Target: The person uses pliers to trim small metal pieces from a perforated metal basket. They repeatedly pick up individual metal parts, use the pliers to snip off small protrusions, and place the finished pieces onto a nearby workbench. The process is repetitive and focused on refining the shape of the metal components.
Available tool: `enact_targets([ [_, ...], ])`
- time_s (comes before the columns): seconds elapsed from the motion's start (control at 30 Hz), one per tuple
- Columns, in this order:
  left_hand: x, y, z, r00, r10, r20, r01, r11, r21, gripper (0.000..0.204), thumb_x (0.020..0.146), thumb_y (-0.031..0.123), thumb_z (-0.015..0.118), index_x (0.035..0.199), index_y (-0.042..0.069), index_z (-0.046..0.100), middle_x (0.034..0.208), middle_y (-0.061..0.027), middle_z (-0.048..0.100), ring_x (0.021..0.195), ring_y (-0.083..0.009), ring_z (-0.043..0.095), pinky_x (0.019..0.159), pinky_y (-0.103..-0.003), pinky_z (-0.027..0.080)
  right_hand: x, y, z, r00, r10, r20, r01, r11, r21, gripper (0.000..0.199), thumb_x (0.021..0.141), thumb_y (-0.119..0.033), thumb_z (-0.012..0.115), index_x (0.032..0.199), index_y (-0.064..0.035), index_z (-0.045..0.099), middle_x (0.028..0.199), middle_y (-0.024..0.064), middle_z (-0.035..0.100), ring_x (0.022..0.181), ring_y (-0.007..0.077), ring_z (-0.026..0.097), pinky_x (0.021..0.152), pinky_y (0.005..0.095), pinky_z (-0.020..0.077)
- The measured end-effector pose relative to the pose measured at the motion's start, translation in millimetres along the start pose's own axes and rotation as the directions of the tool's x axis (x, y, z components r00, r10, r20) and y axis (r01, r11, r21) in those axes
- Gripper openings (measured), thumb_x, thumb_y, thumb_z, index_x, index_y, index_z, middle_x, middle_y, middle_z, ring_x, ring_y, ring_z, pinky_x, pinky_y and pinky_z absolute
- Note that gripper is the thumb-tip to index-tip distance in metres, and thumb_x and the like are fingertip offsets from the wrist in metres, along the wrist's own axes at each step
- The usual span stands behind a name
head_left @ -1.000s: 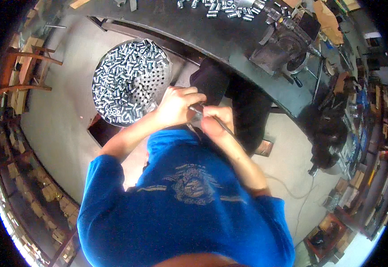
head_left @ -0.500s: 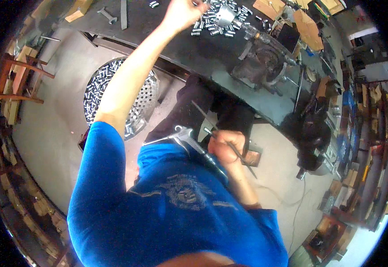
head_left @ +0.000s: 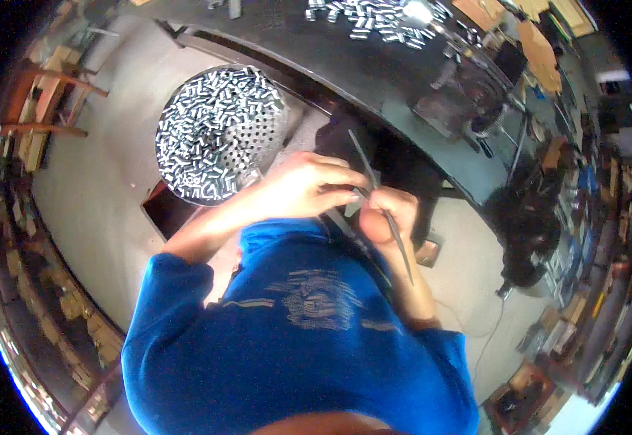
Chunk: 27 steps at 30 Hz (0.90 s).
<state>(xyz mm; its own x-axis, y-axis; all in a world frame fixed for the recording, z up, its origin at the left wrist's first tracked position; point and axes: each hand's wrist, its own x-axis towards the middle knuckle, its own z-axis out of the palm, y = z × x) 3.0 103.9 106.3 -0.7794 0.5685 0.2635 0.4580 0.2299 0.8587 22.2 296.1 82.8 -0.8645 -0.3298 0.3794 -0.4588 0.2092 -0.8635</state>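
Observation:
My right hand (head_left: 392, 214) is closed round a slim dark file (head_left: 403, 254), which slants across my lap with its tip pointing up and to the left. My left hand (head_left: 316, 185) meets it from the left, thumb and fingers pinched together by the file. Whatever lies between those fingertips is hidden or too small to name. Under the left wrist, on my lap, the air blow gun is mostly covered.
A round perforated basket (head_left: 261, 138) with many short metal sleeves (head_left: 211, 109) stands at left, below the dark workbench (head_left: 272, 36). More sleeves (head_left: 374, 18) lie on the bench, left of a greasy metal fixture (head_left: 453, 101). Racks line both sides.
My left hand has come back from the pile of sleeves on the bench to my right hand, covering the blow gun. The file stays in my right hand; the view has shifted.

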Motion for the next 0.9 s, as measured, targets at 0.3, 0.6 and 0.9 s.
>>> enact_targets([
  [0.3,-9.2,-13.6,18.8,0.965,-0.257,0.05,0.253,0.87,-0.424,0.022,0.087,0.022,0.059,0.082,0.001,0.064,0.062,-0.0042,0.059,0.054,-0.0096,0.056,0.049,-0.025,0.044,-18.4,15.7,13.6,0.991,0.13,-0.042,-0.121,0.978,0.171,0.05,0.076,-0.036,0.064,0.051,-0.0057,0.033,0.049,0.0014,0.036,0.044,0.0101,0.037,0.042,0.0242,0.0272],
  [0.6,-26.0,-39.1,42.0,0.895,-0.39,0.217,0.241,0.011,-0.971,0.026,0.089,0.024,0.055,0.08,-0.001,0.059,0.058,-0.0049,0.054,0.051,-0.016,0.056,0.049,-0.027,0.047,-13.5,6.0,23.0,0.962,0.268,-0.054,-0.224,0.887,0.403,0.044,0.078,-0.023,0.063,0.05,-0.006,0.033,0.049,0.0035,0.045,0.043,0.011,0.046,0.04,0.0234,0.0329],
  [0.9,-32.0,-30.8,32.1,0.886,-0.447,0.119,0.203,0.146,-0.968,0.028,0.09,0.021,0.053,0.101,-0.005,0.058,0.068,-0.0124,0.062,0.061,-0.0226,0.062,0.06,-0.034,0.051,-11.5,9.2,24.1,0.951,0.309,0.024,-0.266,0.774,0.574,0.037,0.079,-0.009,0.06,0.051,-0.0059,0.036,0.049,0.0037,0.047,0.043,0.0119,0.048,0.039,0.0228,0.0339],
])
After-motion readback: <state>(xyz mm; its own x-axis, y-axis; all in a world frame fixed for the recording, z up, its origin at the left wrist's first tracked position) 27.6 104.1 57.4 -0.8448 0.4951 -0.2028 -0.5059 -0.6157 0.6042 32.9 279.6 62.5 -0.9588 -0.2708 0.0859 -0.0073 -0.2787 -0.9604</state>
